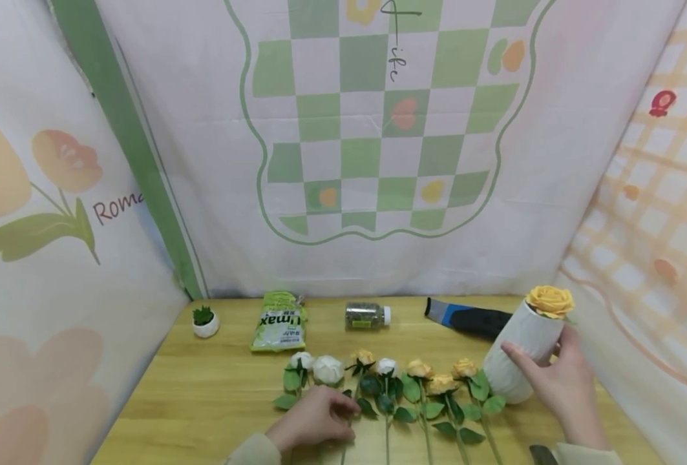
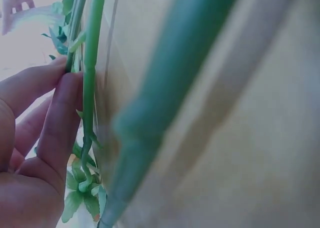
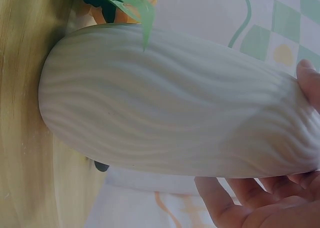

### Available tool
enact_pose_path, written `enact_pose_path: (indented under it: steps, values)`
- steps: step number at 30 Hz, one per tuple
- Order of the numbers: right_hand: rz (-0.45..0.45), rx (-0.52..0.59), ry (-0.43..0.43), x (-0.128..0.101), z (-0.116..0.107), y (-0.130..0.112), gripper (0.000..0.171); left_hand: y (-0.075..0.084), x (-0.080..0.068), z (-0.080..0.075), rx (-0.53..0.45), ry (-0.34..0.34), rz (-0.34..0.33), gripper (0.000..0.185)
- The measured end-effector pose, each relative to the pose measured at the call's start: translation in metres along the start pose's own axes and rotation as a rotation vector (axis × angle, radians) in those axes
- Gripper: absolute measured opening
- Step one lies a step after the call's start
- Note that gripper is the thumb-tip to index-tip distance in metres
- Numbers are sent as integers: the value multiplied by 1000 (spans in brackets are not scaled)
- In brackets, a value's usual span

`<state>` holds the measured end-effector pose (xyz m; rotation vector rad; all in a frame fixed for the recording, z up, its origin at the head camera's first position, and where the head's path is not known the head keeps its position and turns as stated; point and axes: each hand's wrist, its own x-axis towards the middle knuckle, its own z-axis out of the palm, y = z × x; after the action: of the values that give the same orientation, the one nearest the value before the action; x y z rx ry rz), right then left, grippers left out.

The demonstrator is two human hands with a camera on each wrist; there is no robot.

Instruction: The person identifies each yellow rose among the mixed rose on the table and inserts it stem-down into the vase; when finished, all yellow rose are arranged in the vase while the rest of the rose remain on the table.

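Several artificial roses [image 1: 385, 378], white and yellow, lie side by side on the wooden table [image 1: 203, 400], heads toward the back. My left hand [image 1: 340, 416] rests on the stems at the left end of the row, and its fingers [image 2: 60, 123] pinch a thin green rose stem [image 2: 89, 88]. My right hand [image 1: 543, 361] grips a white ribbed vase [image 1: 520, 352] that stands tilted at the right end of the row. One yellow rose [image 1: 549, 301] sticks out of the vase's mouth. In the right wrist view the vase [image 3: 175, 103] fills the frame, with my fingers [image 3: 240, 203] curled under it.
At the back of the table stand a small potted succulent [image 1: 205, 321], a green packet [image 1: 279, 321], a small jar [image 1: 368, 316] on its side and a blue-and-black tool [image 1: 465, 318]. Printed cloth backdrops enclose the table on three sides.
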<state>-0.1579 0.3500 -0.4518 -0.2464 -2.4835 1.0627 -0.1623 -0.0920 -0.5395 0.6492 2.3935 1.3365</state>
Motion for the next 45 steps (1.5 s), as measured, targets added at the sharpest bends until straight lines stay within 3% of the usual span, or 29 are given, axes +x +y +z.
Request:
enact_pose_path:
  steps: [17,30,39,45]
  values:
    - [4,0,-7,2,-2,-1,107,10,0,-5,-58,57,22,45]
    - [1,-11,-10,-1,-2,0,108,12,5,-8,-50,163,186,48]
    - [-8,-15,-7,0,-1,1,106,30,10,-19,-140,244,235,49]
    - [-14,-24,-1,0,-1,2,107,44,20,-28,-117,286,284,48]
